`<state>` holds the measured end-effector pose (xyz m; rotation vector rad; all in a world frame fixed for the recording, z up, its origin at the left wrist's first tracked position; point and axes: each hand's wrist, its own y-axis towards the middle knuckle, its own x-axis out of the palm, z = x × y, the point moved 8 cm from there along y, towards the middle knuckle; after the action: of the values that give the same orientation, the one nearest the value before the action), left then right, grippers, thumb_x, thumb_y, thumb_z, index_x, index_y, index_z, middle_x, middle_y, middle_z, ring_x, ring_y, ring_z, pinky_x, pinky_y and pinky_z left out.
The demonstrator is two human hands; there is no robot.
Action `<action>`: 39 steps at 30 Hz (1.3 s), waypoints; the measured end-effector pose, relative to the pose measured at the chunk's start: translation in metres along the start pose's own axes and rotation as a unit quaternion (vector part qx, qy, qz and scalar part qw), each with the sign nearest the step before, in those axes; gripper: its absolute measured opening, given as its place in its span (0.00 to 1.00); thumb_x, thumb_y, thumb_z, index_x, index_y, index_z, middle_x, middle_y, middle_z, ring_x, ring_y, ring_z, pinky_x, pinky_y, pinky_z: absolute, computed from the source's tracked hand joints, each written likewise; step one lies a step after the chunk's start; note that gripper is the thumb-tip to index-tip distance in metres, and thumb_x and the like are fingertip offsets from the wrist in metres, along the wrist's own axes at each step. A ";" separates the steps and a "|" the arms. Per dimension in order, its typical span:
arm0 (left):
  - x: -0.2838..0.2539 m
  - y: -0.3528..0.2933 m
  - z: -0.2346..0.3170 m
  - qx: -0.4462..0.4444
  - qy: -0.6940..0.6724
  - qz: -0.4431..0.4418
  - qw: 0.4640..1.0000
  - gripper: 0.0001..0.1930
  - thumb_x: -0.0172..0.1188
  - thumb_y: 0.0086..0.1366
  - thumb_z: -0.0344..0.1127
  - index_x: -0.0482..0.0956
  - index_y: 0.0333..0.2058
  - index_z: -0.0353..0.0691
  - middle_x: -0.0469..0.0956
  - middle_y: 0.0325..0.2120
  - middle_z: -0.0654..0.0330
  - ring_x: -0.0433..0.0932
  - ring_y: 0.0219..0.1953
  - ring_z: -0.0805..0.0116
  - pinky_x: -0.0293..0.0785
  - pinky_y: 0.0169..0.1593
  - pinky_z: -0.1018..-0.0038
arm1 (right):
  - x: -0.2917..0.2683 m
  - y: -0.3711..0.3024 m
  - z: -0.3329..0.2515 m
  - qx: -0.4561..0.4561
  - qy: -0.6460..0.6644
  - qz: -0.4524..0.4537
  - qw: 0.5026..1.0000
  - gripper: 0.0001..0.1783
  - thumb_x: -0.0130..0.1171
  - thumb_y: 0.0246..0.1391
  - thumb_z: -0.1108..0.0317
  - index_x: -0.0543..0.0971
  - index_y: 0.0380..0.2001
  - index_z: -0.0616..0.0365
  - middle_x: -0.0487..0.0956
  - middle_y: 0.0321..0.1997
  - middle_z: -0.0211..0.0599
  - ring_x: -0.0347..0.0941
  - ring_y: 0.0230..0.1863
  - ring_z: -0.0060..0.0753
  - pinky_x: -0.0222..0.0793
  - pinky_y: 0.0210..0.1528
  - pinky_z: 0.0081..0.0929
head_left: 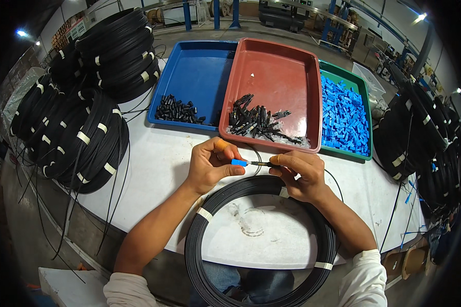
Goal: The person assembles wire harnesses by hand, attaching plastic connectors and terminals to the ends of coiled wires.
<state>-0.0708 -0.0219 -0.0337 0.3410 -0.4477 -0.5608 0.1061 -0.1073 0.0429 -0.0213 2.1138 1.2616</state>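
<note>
Blue connector housing (238, 162) is pinched between thumb and fingers of left hand (210, 161). Black cable connector (262, 163) is gripped narrowly by right hand (303, 176), its pale tip directed at the housing; depth of insertion cannot be told. Both pieces are held over white table (148, 153), between red tray (276, 71) and cable coil (193, 250). Coil is wrapped with pale bands (205, 214); any writing there is too small to be read. Print on a wall sign (77, 29), upper left, is likewise illegible.

The red tray (281, 66) and blue tray (197, 64) look like smooth, glossy plastic; the blue connector (238, 162), plastic too. The cable coil (194, 250) has satiny sheathing; the right sleeve (363, 279) is matt cloth.
</note>
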 end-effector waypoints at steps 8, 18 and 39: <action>0.001 0.000 0.002 0.017 0.008 0.012 1.000 0.18 0.77 0.49 0.22 0.74 0.32 0.40 0.80 0.34 0.58 0.83 0.36 0.72 0.82 0.44 0.75 | 0.000 0.001 -0.004 0.002 0.004 -0.029 1.000 0.16 0.68 0.40 0.84 0.82 0.36 0.62 0.80 0.26 0.39 0.79 0.24 0.37 0.71 0.24 0.31; 0.018 -0.001 0.018 0.036 0.104 0.010 0.994 0.23 0.78 0.48 0.24 0.74 0.40 0.38 0.79 0.32 0.60 0.82 0.36 0.74 0.79 0.44 0.76 | 0.003 0.000 -0.003 -0.028 -0.011 -0.026 0.999 0.14 0.72 0.40 0.80 0.84 0.35 0.60 0.82 0.26 0.39 0.79 0.23 0.34 0.70 0.22 0.28; 0.020 -0.005 0.025 0.073 0.232 0.003 0.970 0.26 0.78 0.48 0.24 0.75 0.44 0.36 0.82 0.30 0.59 0.83 0.34 0.73 0.78 0.42 0.77 | 0.007 -0.001 0.004 0.041 0.020 -0.046 0.998 0.14 0.70 0.41 0.81 0.83 0.35 0.61 0.79 0.23 0.38 0.77 0.22 0.36 0.69 0.23 0.31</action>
<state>-0.0701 -0.0416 -0.0086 0.5948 -0.0358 -0.4250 0.1029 -0.1026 0.0375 -0.1068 2.1727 1.1283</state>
